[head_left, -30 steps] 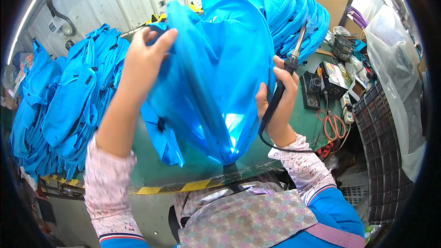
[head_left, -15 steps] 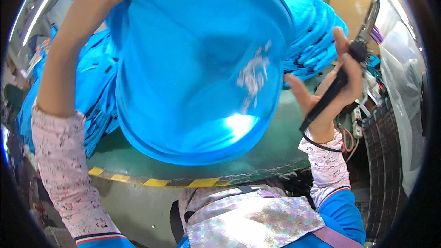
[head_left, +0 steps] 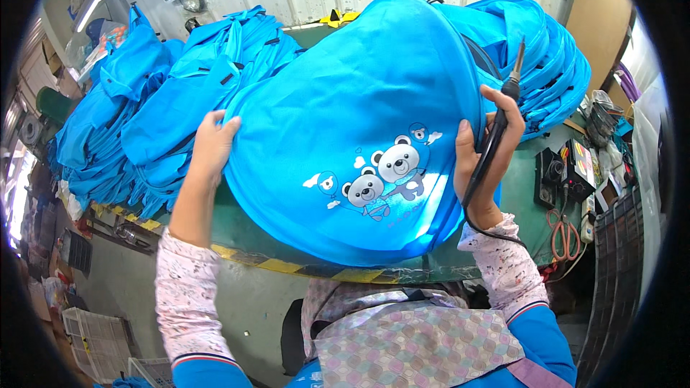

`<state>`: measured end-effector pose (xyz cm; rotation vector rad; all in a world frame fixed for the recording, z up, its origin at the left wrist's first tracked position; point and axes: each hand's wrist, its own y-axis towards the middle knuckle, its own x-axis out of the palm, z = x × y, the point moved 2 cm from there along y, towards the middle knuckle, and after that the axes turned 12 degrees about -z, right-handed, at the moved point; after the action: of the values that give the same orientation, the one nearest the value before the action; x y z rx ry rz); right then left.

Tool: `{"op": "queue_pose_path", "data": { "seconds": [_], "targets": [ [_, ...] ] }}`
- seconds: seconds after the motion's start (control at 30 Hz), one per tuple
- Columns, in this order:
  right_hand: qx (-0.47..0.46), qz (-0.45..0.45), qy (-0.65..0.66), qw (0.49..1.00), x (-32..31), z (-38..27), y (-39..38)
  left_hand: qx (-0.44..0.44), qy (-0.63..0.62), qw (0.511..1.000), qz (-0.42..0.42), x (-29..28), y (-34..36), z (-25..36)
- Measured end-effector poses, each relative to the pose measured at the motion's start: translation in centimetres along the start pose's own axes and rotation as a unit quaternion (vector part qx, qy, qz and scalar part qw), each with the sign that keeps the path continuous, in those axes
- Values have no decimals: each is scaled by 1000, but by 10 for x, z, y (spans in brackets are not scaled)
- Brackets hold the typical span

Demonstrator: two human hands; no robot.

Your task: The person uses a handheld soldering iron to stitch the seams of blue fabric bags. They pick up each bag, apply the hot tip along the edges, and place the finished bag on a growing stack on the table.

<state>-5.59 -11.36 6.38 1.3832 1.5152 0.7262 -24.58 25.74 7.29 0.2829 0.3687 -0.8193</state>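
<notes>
A large blue fabric panel with a stiff rounded rim [head_left: 316, 108] lies tilted in front of me, two cartoon bears printed on its lower right part. At its left edge my left hand [head_left: 214, 145] pinches the rim between thumb and fingers. My right hand [head_left: 480, 162] holds a soldering iron [head_left: 493, 136] with a black handle, its metal tip pointing up and away from me. The thumb of that hand rests at the panel's right edge. The iron's thin cord hangs past my right wrist.
Piles of folded blue fabric pieces [head_left: 194, 93] lie on the left, with another stack [head_left: 550, 65] at the back right. A black box [head_left: 575, 165] and a coiled red cable [head_left: 564, 236] sit to the right. Yellow-and-black tape marks the near edge of the green table [head_left: 266, 264].
The panel has come down and turned, so its bear print now faces me. My left hand has moved down and right to its left rim; my right hand has come against its right edge.
</notes>
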Motion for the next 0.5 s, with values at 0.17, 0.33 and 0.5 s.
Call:
{"op": "queue_pose_path", "data": {
  "seconds": [0.17,0.33,0.5],
  "targets": [
    [59,29,94,993,0,-2,-4,33,-546,827,-131,51,-6,-40],
    [71,64,27,995,-15,8,-8,179,-627,743,-151,126,-96,18],
    [50,55,-6,997,-10,9,-7,78,-417,857,-293,234,-152,-12]
  ]
}}
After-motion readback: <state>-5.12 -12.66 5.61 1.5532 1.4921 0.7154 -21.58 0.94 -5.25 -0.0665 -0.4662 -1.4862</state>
